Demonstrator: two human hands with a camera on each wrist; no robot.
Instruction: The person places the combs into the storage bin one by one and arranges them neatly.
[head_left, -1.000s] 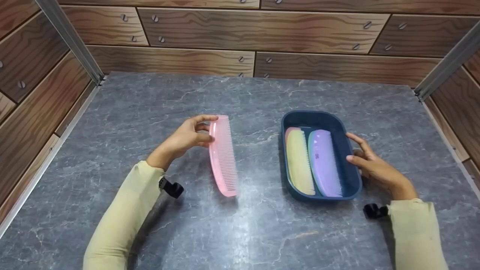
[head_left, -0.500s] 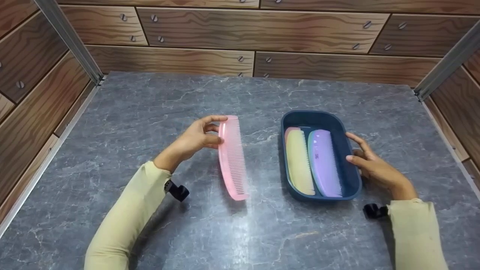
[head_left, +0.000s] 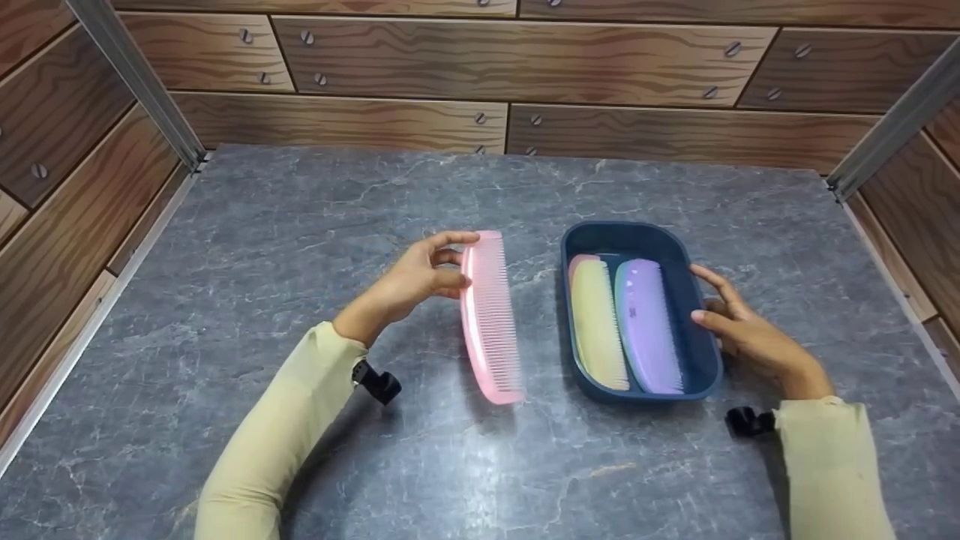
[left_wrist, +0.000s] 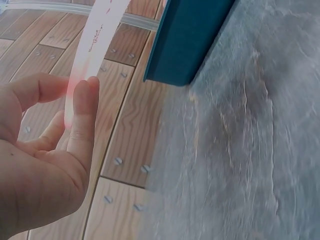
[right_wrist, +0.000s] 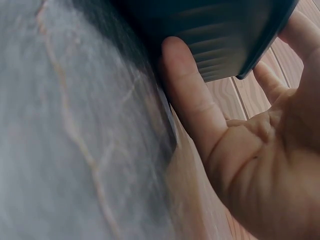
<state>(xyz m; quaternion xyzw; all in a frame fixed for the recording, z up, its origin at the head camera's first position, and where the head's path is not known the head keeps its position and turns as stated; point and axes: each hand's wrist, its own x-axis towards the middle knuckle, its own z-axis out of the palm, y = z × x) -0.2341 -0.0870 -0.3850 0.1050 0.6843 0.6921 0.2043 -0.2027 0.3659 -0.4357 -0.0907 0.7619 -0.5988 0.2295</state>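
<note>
In the head view my left hand (head_left: 409, 281) pinches a pink comb (head_left: 491, 319) by its spine near the far end, holding it above the table with its teeth facing right. The left wrist view shows thumb and fingers on the pale, overexposed comb (left_wrist: 92, 50). To the right stands a dark blue tray (head_left: 626, 232). A yellow comb (head_left: 598, 326) and a purple comb (head_left: 651, 326) lie inside it, each over another comb, one reddish and one green, mostly hidden. My right hand (head_left: 754, 337) touches the tray's right side with extended fingers, also visible in the right wrist view.
Everything is on a grey marbled table (head_left: 337, 195). Wood-patterned panels (head_left: 525, 60) rise behind it and at both sides, with metal strips at the corners. Each wrist carries a small black camera (head_left: 379, 382).
My left hand has carried the pink comb to the right, closer to the tray. The right hand and the tray have stayed in place.
</note>
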